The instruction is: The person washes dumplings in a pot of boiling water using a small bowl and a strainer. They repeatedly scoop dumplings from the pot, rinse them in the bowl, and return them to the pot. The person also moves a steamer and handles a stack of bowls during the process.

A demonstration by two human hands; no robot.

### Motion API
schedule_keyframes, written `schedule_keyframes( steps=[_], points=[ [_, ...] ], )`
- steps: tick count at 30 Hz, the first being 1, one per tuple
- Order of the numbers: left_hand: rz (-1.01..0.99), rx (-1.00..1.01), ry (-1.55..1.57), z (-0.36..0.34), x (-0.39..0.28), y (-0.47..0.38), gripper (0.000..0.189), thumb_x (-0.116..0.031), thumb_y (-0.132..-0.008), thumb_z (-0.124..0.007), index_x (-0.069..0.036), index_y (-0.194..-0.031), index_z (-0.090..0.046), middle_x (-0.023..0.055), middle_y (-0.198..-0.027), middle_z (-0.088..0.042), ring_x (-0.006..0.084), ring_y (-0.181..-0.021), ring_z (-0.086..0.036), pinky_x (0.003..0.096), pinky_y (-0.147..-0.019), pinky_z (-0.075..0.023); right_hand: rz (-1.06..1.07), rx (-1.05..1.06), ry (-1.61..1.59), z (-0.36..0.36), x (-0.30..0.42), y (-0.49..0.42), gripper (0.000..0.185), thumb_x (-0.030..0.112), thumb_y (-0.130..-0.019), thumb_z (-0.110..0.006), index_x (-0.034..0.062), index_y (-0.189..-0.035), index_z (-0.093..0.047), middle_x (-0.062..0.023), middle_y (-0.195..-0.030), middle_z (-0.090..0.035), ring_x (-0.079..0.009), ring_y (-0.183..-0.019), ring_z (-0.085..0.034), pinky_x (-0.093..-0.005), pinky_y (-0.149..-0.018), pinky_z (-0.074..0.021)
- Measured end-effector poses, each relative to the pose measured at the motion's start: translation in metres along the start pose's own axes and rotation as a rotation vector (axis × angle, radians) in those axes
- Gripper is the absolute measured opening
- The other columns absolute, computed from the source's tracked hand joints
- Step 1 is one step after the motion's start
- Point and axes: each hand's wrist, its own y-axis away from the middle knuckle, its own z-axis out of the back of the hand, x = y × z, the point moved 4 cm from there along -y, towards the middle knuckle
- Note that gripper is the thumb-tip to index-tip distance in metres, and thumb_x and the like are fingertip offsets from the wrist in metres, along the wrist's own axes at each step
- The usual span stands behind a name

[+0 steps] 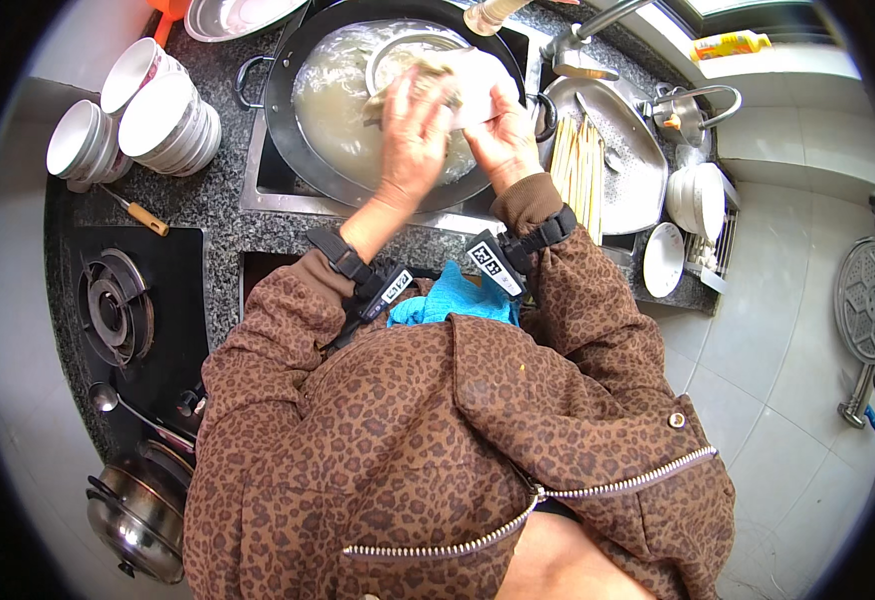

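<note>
A large black wok [281, 124] with loop handles holds cloudy water and stands over the sink basin. My right hand [503, 139] grips the edge of a white bowl [479, 82], tilted above the water. Pressed against the bowl's left side, my left hand [416, 124] has a greyish-brown cloth or scrubber [449, 79] under its fingers; its exact kind is blurred. Another round bowl [377, 64] lies in the water behind my left hand. Black straps with marked tags sit on both wrists.
Stacked bowls [170, 124] stand at the left, near a wooden-handled tool [146, 217] and a gas burner [113, 306]. Chopsticks [578, 172] lie across a metal tray [644, 172] at the right, beside white bowls [696, 201]. A faucet [580, 56] rises behind the wok's right side.
</note>
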Motion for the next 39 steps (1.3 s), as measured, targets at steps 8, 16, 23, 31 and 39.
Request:
schedule_keyframes(
  steps=[8,16,23,31,39],
  points=[
    [-0.016,0.222,0.029,-0.001,0.017,-0.014,0.037,-0.006,-0.083,-0.055,-0.017,-0.118,-0.06,0.0114,-0.125,-0.052,0.0273,-0.116,-0.049,0.0372,-0.097,-0.0397,-0.01,-0.019,-0.035,0.015,0.015,0.005,0.026,0.007,-0.09,-0.054,-0.002,-0.115,-0.051,-0.0148,-0.114,-0.059,-0.0259,-0.108,-0.056,-0.0439,-0.095,-0.0462],
    [0.313,0.546,-0.347,0.048,0.128,-0.033,0.036,0.001,-0.076,-0.055,-0.008,-0.109,-0.065,0.0149,-0.104,-0.066,0.0237,-0.1,-0.063,0.0304,-0.09,-0.0467,-0.008,-0.085,-0.091,0.015,0.031,0.018,0.028,0.008,-0.09,-0.054,-0.0038,-0.115,-0.05,-0.0165,-0.117,-0.057,-0.0284,-0.112,-0.054,-0.0468,-0.099,-0.0436],
    [0.224,0.571,-0.966,0.048,0.178,-0.026,0.024,-0.014,-0.085,-0.05,-0.017,-0.103,-0.066,0.0163,-0.104,-0.056,0.036,-0.098,-0.057,0.0437,-0.084,-0.0489,-0.038,-0.09,-0.093,0.015,0.031,0.02,0.029,0.009,-0.092,-0.052,-0.0021,-0.118,-0.048,-0.0162,-0.122,-0.054,-0.029,-0.115,-0.052,-0.0495,-0.099,-0.0425],
    [0.433,0.666,-0.533,0.043,0.139,-0.051,0.039,-0.013,-0.07,-0.069,-0.011,-0.109,-0.065,0.0096,-0.098,-0.068,0.0187,-0.088,-0.065,0.0295,-0.077,-0.0508,-0.076,-0.07,-0.095,0.02,0.023,0.02,0.031,0.01,-0.093,-0.05,-0.0003,-0.121,-0.045,-0.0154,-0.127,-0.051,-0.0289,-0.118,-0.049,-0.0519,-0.101,-0.0398],
    [0.24,0.485,0.464,0.047,-0.015,-0.079,0.042,-0.009,-0.08,-0.063,-0.003,-0.121,-0.057,0.0046,-0.107,-0.064,0.0082,-0.091,-0.06,0.0225,-0.08,-0.0494,-0.045,-0.025,0.004,0.02,0.007,0.006,0.032,0.011,-0.089,-0.058,0.0018,-0.118,-0.05,-0.0147,-0.123,-0.054,-0.0284,-0.119,-0.049,-0.0516,-0.101,-0.0386]
  ],
)
